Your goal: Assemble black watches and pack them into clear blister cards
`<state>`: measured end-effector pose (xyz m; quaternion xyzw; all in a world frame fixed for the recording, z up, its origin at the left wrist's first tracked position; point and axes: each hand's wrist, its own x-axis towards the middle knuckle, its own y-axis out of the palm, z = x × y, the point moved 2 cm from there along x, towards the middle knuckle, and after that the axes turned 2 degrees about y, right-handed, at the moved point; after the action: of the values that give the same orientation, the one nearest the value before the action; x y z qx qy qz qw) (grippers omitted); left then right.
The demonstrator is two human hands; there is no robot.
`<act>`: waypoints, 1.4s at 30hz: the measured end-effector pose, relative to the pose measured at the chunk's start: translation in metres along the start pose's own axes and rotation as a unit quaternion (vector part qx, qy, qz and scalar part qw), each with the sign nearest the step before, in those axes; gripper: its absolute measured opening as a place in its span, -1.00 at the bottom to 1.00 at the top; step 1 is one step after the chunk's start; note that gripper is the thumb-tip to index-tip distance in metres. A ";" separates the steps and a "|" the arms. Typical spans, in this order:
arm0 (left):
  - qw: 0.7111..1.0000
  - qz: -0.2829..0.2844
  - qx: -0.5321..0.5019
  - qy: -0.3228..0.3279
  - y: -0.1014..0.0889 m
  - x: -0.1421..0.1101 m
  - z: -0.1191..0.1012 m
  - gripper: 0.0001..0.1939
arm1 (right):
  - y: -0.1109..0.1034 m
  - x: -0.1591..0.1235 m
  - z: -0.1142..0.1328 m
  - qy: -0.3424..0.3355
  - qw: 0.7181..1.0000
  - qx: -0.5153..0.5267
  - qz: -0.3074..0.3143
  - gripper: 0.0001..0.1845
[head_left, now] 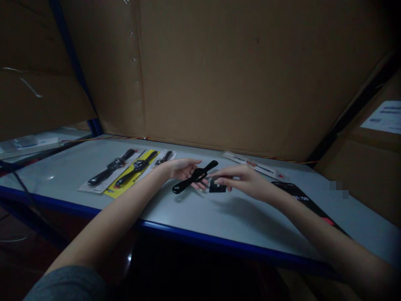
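A black spokeshave (184, 184) with two long handles lies slantwise across the palm of my left hand (179, 170). The fingers of that hand stretch beneath the tool, bearing it just above the table. Close by on the right, my right hand (244, 177) pinches a small dark flat plate (217, 188), which looks like the tool's blade. A narrow space separates the plate from the spokeshave. To the left lie a clear pack with a black spokeshave (114, 168), a yellow-carded spokeshave pack (138, 169), and a third pack (165, 158) partly behind my left wrist.
The grey tabletop (188, 217) has a blue front edge (200, 237). Another clear pack (250, 164) lies at the back right. A black flat item (302, 196) with white markings is partly under my right forearm. Tall cardboard (219, 83) walls the back; thin wires run along its foot.
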<state>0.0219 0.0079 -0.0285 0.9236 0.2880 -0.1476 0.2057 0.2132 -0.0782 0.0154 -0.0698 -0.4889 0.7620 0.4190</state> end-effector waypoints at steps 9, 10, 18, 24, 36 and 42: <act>0.989 0.138 0.039 -0.022 0.010 0.011 0.008 -0.15 | 0.020 0.042 -0.032 -0.115 0.992 -0.052 -0.007 -0.77; 0.989 0.139 0.044 -0.023 0.012 0.010 0.007 -0.14 | 0.022 0.042 -0.034 -0.129 0.989 -0.075 -0.016 -0.76; 0.982 0.146 0.119 -0.023 0.027 0.006 0.009 -0.31 | 0.026 0.036 -0.038 -0.126 0.990 -0.042 -0.052 -0.79; 0.984 0.115 0.139 0.004 0.033 0.001 0.009 -0.61 | 0.025 0.033 -0.032 -0.110 0.993 0.019 -0.039 -0.83; 0.986 0.115 0.115 0.042 0.023 0.004 0.011 -0.65 | 0.012 0.032 -0.041 0.002 0.994 0.047 -0.100 -0.75; 0.992 0.065 0.106 0.024 0.020 0.001 0.008 -0.66 | -0.037 0.017 -0.056 0.108 0.981 -0.086 -0.139 -0.68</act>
<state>0.0337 -0.0103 -0.0299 0.9601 0.2151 -0.1415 0.1088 0.2521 -0.0215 0.0215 -0.1191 -0.5089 0.6398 0.5635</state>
